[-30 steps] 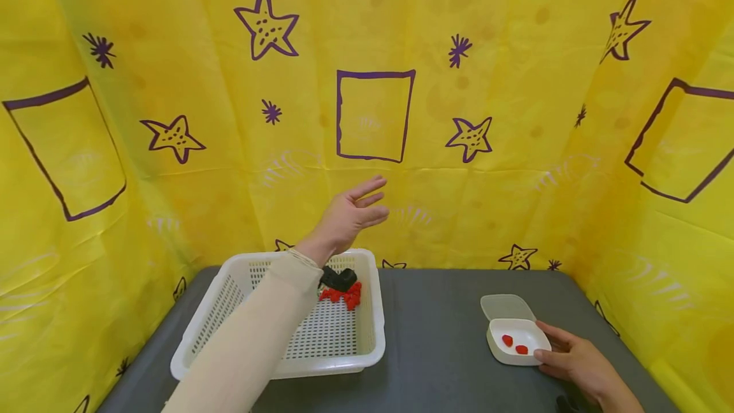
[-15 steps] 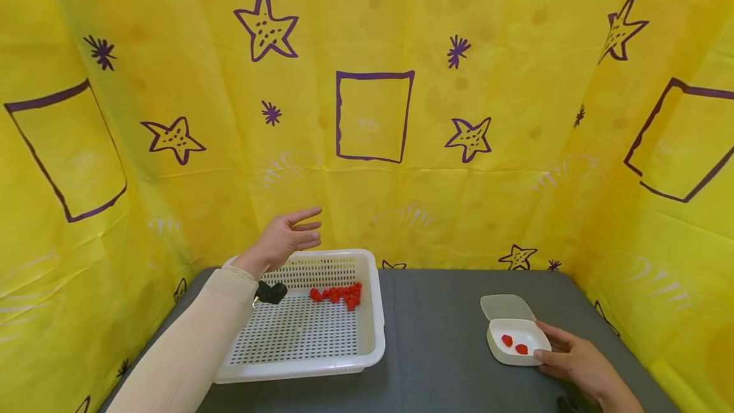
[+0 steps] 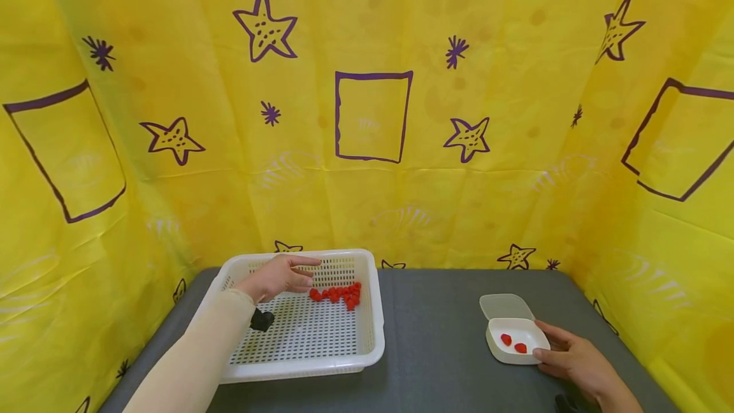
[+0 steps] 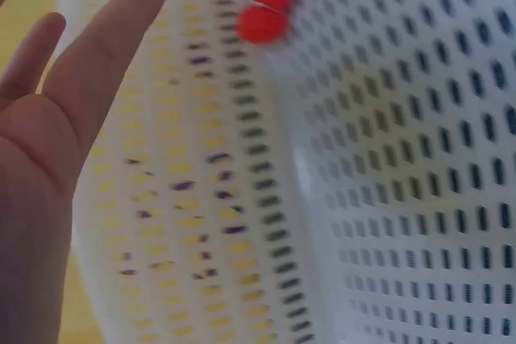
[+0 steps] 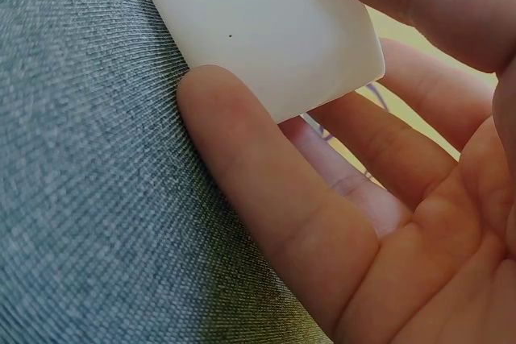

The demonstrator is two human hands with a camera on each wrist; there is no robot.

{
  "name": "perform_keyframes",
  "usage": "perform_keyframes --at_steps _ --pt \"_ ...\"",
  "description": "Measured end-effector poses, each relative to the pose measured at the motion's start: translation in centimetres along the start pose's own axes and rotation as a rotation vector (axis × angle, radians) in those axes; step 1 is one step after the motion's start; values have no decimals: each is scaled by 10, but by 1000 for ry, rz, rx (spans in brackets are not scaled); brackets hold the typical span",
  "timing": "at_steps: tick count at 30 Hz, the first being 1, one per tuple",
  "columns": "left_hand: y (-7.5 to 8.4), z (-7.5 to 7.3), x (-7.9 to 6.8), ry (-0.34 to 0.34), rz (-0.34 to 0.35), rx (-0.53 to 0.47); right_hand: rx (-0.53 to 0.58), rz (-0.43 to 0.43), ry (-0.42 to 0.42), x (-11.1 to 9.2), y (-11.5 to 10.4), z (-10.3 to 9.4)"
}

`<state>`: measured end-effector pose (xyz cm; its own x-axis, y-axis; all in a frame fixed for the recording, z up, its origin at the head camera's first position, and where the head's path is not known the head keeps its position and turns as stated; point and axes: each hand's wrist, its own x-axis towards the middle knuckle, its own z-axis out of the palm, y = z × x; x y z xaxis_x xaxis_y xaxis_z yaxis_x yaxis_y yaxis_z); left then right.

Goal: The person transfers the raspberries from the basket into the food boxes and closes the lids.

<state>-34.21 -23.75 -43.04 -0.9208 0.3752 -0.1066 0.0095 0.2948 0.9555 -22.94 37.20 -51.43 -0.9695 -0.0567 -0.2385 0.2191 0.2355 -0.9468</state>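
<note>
My left hand [image 3: 278,276] hangs over the inside of a white slatted basket [image 3: 375,336], fingers spread and nothing between them. Just right of its fingertips, a cluster of small red pieces [image 3: 344,292] lies along the basket's back right corner; several show past the fingers in the left wrist view. At the right, my right hand [image 3: 579,362] grips the near right corner of a small white box [image 3: 504,357], thumb on one side and fingers on the other. Two red pieces [image 3: 520,348] lie inside that box. Its translucent lid [image 3: 506,306] is hinged open behind it.
Both containers stand on a dark grey tabletop [image 3: 436,336], the basket on the left. A yellow curtain [image 3: 367,222] with purple stars surrounds the table on the back and sides. A black wrist camera [image 3: 262,320] sits below the left wrist.
My left hand has swept left from above the basket's back edge, then lowered into the basket. The right hand and the white box have stayed in place.
</note>
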Motion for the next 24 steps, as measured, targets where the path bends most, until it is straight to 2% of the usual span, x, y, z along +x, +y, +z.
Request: perform_keyframes --at_steps 5,10,17,24 --pt "-21 2 0 60 -80 119 -4 -8 -2 0 -1 2" --pt "-26 2 2 102 -131 179 4 -17 -9 0 -1 1" --pt "-28 4 2 94 -154 239 16 -24 -22 0 -1 -1" --pt "-35 4 5 93 -146 218 10 -29 -32 -1 1 -1"
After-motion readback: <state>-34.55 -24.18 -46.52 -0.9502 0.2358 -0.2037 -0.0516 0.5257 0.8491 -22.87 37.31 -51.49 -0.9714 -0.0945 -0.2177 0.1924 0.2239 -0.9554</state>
